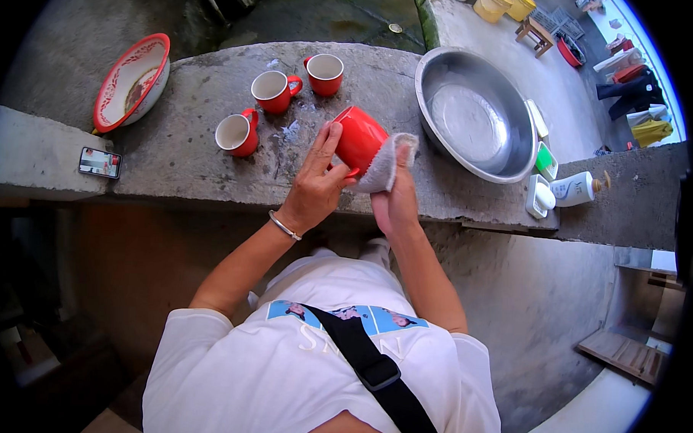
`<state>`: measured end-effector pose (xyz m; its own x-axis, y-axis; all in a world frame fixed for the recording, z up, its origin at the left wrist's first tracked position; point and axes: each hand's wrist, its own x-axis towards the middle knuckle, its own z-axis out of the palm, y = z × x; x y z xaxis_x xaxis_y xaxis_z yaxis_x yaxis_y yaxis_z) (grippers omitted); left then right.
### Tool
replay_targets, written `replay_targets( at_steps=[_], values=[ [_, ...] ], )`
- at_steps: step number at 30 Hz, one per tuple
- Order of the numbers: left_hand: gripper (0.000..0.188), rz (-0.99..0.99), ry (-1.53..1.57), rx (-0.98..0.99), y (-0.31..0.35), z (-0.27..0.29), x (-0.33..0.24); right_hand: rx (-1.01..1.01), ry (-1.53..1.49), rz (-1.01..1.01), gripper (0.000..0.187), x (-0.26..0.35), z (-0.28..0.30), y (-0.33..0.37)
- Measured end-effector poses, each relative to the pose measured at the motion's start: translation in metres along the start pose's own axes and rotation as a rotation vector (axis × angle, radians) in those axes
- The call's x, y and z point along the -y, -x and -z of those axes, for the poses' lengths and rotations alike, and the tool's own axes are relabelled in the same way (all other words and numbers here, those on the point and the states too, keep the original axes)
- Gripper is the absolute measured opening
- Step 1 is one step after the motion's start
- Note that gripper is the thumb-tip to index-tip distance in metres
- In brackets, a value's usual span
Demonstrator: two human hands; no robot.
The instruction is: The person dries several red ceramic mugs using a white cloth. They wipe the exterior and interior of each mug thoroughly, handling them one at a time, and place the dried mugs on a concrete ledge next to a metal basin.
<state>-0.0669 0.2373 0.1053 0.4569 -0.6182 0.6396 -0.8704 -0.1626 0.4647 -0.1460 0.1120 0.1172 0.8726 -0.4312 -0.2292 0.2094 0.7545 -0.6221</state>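
Three red ceramic mugs (274, 92) sat on the concrete ledge (181, 153) while your left hand (317, 181) gripped a fourth red mug (358, 139) above it, right hand (397, 199) pressing a grey cloth (385, 164) against it.

Bright daylight, glare upper right — steel basin (476, 114) gleams; dark below ledge; fisheye bending, black vignette at rim.
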Motion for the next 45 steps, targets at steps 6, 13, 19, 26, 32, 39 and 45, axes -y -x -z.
replay_targets(
  at_steps=[6, 13, 19, 26, 32, 39, 45],
  values=[
    [0.016, 0.052, 0.202, 0.097, -0.003, 0.01, 0.011, 0.128, 0.74, 0.061, 0.023, -0.003, 0.024, 0.011],
    [0.013, 0.598, 0.546, 0.137, 0.021, -0.018, 0.04, 0.717, 1.608, 0.726, 0.047, 0.038, 0.055, -0.005],
    [0.026, 1.16, 1.226, -0.013, 0.015, -0.075, 0.064, 0.132, 1.128, 0.521, 0.032, 0.029, 0.08, 0.022],
    [0.022, 1.156, 1.102, -0.09, -0.025, -0.132, 0.103, -0.054, 0.639, 0.304, 0.024, 0.022, 0.102, 0.054],
    [0.021, 1.115, 1.117, -0.219, -0.044, -0.171, 0.141, -0.078, 0.407, 0.276, 0.025, 0.036, 0.115, 0.072],
    [0.022, 1.126, 1.005, -0.348, -0.054, -0.187, 0.151, -0.101, 0.343, 0.242, 0.027, 0.046, 0.13, 0.08],
    [0.028, 0.808, 0.197, -0.291, -0.044, -0.157, 0.136, -0.13, 0.074, 0.249, 0.034, 0.055, 0.12, 0.075]
  ],
)
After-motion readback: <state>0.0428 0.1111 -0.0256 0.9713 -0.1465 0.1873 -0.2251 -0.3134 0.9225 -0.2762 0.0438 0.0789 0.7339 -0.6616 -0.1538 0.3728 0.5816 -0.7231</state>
